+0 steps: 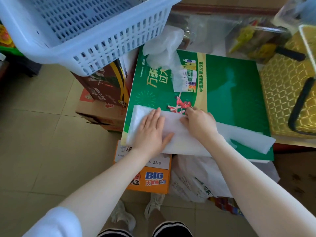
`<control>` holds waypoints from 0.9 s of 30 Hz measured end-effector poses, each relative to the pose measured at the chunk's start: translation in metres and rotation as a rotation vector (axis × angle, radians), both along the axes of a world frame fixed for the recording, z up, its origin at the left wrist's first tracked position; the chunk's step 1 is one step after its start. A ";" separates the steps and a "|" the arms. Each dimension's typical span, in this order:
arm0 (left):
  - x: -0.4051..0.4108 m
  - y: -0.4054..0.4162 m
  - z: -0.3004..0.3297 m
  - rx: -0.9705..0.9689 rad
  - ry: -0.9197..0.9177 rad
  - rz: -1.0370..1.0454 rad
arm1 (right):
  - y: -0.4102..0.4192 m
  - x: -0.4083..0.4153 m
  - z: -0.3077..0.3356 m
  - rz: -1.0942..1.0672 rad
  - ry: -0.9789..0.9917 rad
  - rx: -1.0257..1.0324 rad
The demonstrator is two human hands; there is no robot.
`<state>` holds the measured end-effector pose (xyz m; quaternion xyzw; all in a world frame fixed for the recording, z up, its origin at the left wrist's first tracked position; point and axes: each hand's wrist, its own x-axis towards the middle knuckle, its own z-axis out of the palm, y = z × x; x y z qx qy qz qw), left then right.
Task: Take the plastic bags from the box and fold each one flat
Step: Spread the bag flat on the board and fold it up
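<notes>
The left hand [150,130] lies flat, fingers straight and together, palm pressing down on the white plastic bag [181,137]. Just beside it the right hand [199,121] has its fingers curled, pinching the bag's far edge. The bag is thin, translucent film spread in a long band under both hands; one end reaches left past the left hand and the other trails right past the right wrist to a loose, wrinkled corner. It lies on the near edge of a glossy green carton [230,93] printed with yellow characters and pictures. Below the wrists an orange cardboard box [153,182] stands on the tiled floor, and a crumpled printed white bag [193,182] sits beside it under the right forearm. Beyond the hands a second crumpled clear bag [169,53] rests on the carton's far part. Farther still, left of it, is a pale blue slotted plastic basket [95,47].
</notes>
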<state>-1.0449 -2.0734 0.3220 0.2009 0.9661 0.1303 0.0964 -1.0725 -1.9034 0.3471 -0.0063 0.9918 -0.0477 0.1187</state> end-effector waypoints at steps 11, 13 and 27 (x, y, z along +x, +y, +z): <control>-0.004 -0.013 -0.011 -0.175 0.042 -0.036 | 0.067 0.021 -0.004 -0.253 -0.003 0.107; -0.005 -0.013 -0.011 -0.175 0.032 -0.043 | 0.069 0.022 -0.002 -0.343 0.075 0.159; -0.009 -0.012 -0.011 -0.144 0.083 -0.092 | -0.037 0.039 -0.039 -0.049 0.110 -0.136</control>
